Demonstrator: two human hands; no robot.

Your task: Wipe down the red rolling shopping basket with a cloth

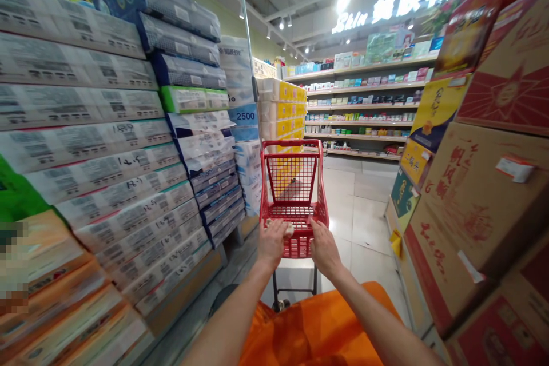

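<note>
A red plastic shopping cart (pixel 292 146) with a grid basket stands in the aisle directly in front of me. My left hand (pixel 272 243) is closed at the cart's near left edge. A crumpled whitish cloth or tissue (pixel 289 230) pokes out from under its fingers. At the near right edge, my right hand (pixel 325 246) is wrapped on the red rim, its thumb toward the basket. The bottom of the basket shows as bare red grid between the hands. Dark legs and a small wheel (pixel 281 305) show below the cart.
Tall stacks of plastic-wrapped paper packs (pixel 115 143) line the left side. Cardboard cartons (pixel 493 194) are piled on the right. Yellow-and-white packs (pixel 291 108) stand ahead on the left. Shelves (pixel 364 106) of small boxes cross the back, beyond the pale tiled floor (pixel 369 223).
</note>
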